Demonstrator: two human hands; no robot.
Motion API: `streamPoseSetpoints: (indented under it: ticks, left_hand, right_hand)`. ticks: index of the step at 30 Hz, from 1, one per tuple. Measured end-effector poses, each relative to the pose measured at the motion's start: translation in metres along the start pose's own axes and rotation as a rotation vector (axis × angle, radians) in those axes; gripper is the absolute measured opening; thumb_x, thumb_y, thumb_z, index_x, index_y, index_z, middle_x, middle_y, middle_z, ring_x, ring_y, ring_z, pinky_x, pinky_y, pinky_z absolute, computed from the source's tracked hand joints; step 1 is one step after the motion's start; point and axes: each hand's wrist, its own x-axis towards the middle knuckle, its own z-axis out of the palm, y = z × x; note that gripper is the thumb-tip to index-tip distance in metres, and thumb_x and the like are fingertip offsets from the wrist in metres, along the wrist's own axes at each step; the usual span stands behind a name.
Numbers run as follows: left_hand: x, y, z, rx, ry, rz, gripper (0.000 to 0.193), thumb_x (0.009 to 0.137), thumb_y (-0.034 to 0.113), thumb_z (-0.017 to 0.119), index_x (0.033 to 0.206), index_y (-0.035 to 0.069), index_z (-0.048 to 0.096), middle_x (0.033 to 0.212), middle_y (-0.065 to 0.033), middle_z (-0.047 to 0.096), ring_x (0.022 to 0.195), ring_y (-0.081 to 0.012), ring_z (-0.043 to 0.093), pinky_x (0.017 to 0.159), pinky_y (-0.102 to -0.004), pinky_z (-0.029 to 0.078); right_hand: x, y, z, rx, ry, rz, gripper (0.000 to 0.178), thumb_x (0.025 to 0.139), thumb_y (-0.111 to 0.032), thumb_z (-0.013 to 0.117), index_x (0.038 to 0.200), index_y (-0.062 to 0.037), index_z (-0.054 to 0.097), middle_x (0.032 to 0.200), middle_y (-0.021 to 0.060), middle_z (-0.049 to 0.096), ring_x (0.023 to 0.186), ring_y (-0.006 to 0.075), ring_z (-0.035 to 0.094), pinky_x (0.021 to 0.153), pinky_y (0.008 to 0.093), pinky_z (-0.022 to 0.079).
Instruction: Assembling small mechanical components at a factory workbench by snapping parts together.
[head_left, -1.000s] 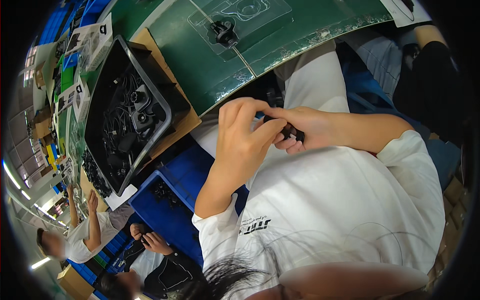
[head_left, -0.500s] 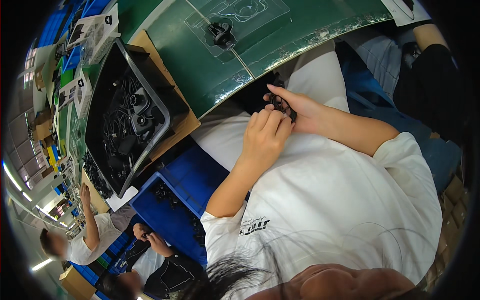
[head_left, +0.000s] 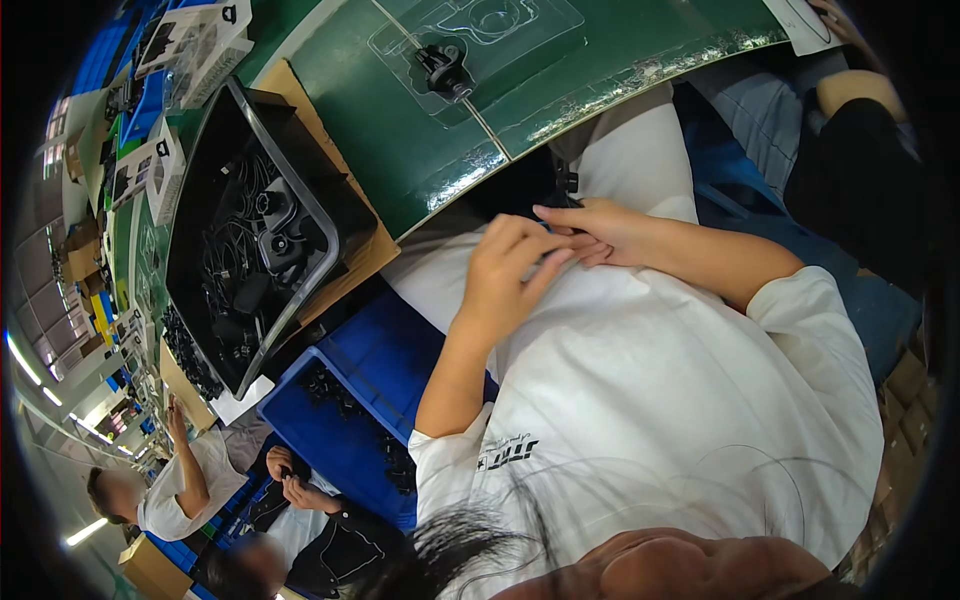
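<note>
Above my lap, in front of the table edge, my right hand (head_left: 620,232) grips part of a black cable (head_left: 565,186) with a plug-like end. That end sticks out past the thumb toward the table; the rest of it is mostly hidden by the hand. My left hand (head_left: 508,272) is just to the left, thumb and fingers apart, its fingertips close to the right hand's fingers. No object shows in the left hand. Beyond the hands, a black mount-like part (head_left: 443,72) sits in a clear plastic blister tray (head_left: 540,45) on the green table (head_left: 350,110).
To the left, a black bin (head_left: 330,225) holds coiled cables and black devices. Below it stands a blue crate (head_left: 350,415) with small black parts. Printed boxes (head_left: 195,45) stand at the far left. Co-workers sit at lower left; another person's arm (head_left: 860,140) is at right.
My left hand has drawn back leftward and its fingers have opened. The coiled cable, visible between my hands before, is now mostly covered. A person's hand has appeared at top right.
</note>
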Motion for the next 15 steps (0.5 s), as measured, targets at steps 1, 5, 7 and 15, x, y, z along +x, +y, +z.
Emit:
streamPoseSetpoints:
  ticks: [1, 5, 7, 15]
  left_hand:
    - [0.003, 0.001, -0.008, -0.009, 0.065, -0.014, 0.009, 0.080, 0.004, 0.072, 0.089, 0.003, 0.071, 0.090, -0.0049, 0.061, 0.081, -0.0206, 0.054, 0.072, -0.0302, 0.046]
    - [0.020, 0.015, -0.027, -0.032, 0.158, -0.011, 0.008, 0.081, 0.004, 0.070, 0.089, 0.003, 0.070, 0.092, -0.0041, 0.062, 0.082, -0.0206, 0.054, 0.074, -0.0316, 0.046]
    - [0.024, 0.021, -0.034, -0.038, 0.192, -0.008, 0.008, 0.082, 0.005, 0.069, 0.090, 0.003, 0.071, 0.092, -0.0043, 0.063, 0.083, -0.0208, 0.055, 0.074, -0.0319, 0.046]
    - [-0.010, 0.069, -0.049, -0.003, 0.234, -0.126, 0.042, 0.081, 0.012, 0.072, 0.120, -0.001, 0.060, 0.119, -0.0135, 0.061, 0.106, -0.0285, 0.057, 0.088, -0.0338, 0.047]
  right_hand:
    - [-0.004, -0.001, -0.002, -0.069, -0.048, 0.024, 0.038, 0.093, -0.036, 0.070, 0.066, -0.0141, 0.052, 0.059, -0.0019, 0.048, 0.051, 0.0080, 0.042, 0.043, 0.0208, 0.027]
    - [-0.043, -0.030, 0.035, -0.458, -0.037, 0.010, 0.039, 0.090, -0.032, 0.072, 0.063, -0.0146, 0.049, 0.058, -0.0009, 0.049, 0.051, 0.0088, 0.042, 0.044, 0.0222, 0.029]
    - [-0.063, -0.042, 0.060, -0.782, 0.010, -0.018, 0.037, 0.089, -0.028, 0.073, 0.064, -0.0143, 0.049, 0.059, -0.0003, 0.050, 0.052, 0.0093, 0.042, 0.046, 0.0229, 0.032]
    - [-0.089, -0.041, 0.125, -0.915, 0.023, -0.689, 0.023, 0.081, -0.015, 0.074, 0.090, -0.0075, 0.054, 0.079, 0.0051, 0.060, 0.069, 0.0165, 0.054, 0.067, 0.0280, 0.045]
